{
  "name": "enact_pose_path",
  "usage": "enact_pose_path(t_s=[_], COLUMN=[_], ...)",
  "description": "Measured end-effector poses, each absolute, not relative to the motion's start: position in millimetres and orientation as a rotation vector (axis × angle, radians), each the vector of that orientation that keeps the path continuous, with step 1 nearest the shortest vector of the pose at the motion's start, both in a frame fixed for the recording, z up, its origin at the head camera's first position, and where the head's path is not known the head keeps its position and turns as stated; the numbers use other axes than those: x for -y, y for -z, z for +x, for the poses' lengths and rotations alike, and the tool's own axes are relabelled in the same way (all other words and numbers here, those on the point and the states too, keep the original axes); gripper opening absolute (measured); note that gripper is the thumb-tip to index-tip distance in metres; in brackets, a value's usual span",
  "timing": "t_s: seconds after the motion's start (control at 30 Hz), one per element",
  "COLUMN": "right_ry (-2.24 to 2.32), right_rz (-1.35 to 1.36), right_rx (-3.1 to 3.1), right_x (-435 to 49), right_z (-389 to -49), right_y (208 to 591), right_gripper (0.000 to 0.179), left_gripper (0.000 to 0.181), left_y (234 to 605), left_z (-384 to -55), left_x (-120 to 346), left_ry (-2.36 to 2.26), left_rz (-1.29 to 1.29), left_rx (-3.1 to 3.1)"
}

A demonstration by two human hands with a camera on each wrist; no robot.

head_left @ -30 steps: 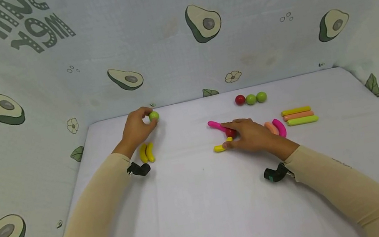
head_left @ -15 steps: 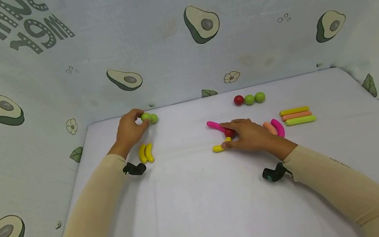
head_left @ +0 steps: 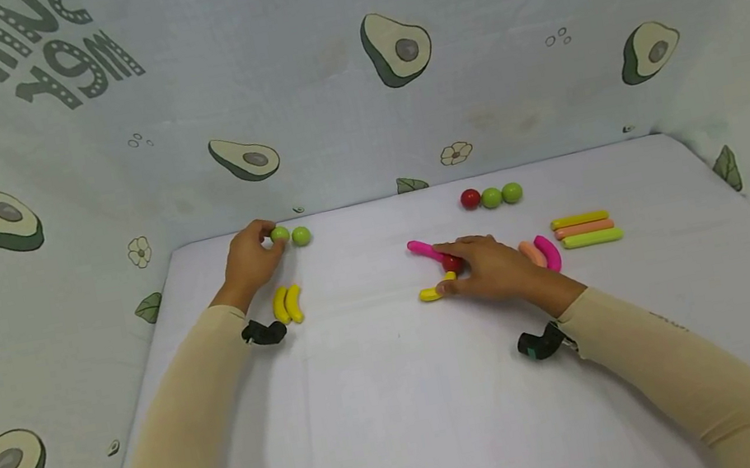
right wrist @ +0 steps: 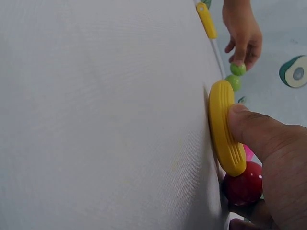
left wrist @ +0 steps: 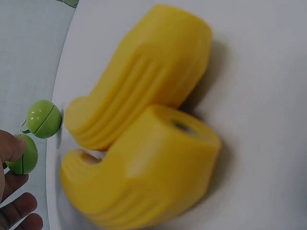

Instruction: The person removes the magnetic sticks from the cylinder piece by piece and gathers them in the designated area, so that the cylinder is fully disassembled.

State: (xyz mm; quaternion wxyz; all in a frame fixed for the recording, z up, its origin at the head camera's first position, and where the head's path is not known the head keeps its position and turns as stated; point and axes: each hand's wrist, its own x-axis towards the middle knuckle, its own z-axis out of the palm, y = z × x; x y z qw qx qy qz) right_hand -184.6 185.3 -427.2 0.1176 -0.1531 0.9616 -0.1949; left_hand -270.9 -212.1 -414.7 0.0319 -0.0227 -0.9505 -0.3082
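My left hand [head_left: 251, 257] pinches a glossy green ball [head_left: 280, 234] between thumb and fingers near the table's back edge. A second green ball [head_left: 301, 236] sits just to its right, a small gap between them. Closer to me lie two yellow toy bananas [left wrist: 139, 167], side by side. My right hand [head_left: 490, 268] rests over a small group with fingers spread. Its thumb touches a yellow toy banana [right wrist: 223, 127], and its index finger lies at the end of a pink stick-shaped piece [head_left: 423, 249]. A red ball [right wrist: 243, 184] sits between these, partly hidden by the hand.
At the back right stand a red ball [head_left: 470, 199] and two green balls [head_left: 502, 196] in a row. Beside my right hand lie orange [head_left: 532, 253] and pink [head_left: 548, 253] curved pieces. Three straight sticks [head_left: 585, 229] are stacked farther right. A printed cloth [head_left: 316, 69] hangs behind the table [head_left: 377, 417].
My left hand has shifted left with one green ball, opening a gap from the other, which stays put. My right hand has stayed in place over its pieces.
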Motion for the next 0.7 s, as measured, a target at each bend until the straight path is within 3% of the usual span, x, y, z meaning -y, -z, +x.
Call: enact_pose_path(t_s=[0.7], right_ry=[0.567], right_rz=[-0.460], right_rx=[-2.813], right_x=[-187.2], right_z=[-185.2], right_y=[427.5], right_gripper=[0.082], left_gripper=[0.041], left_y=[420.6], left_z=[-276.9], left_x=[209.4], left_ry=[0.896], left_rz=[0.014], left_rx=[3.030])
